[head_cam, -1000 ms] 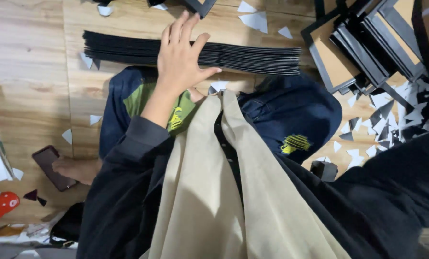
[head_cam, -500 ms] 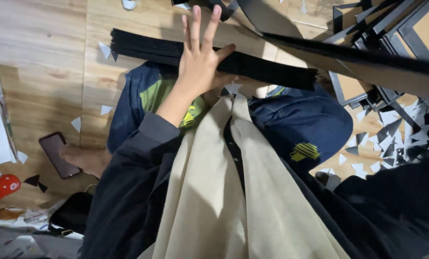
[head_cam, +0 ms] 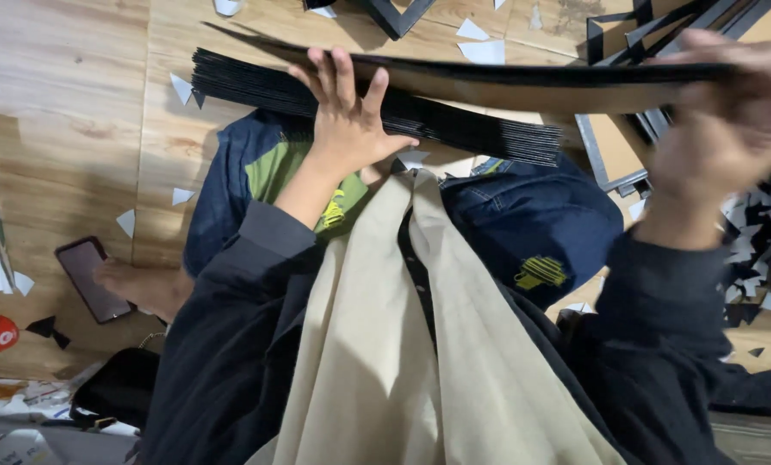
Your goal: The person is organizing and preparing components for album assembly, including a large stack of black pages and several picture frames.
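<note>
Your right hand (head_cam: 730, 129) pinches one flat black board (head_cam: 523, 82) by its end at three o'clock. Your left hand (head_cam: 347, 129), fingers spread flat, grasps nothing and steadies the stack of black boards (head_cam: 463, 129) at twelve o'clock. That board is not yet on the stack; more lie at one o'clock.
</note>
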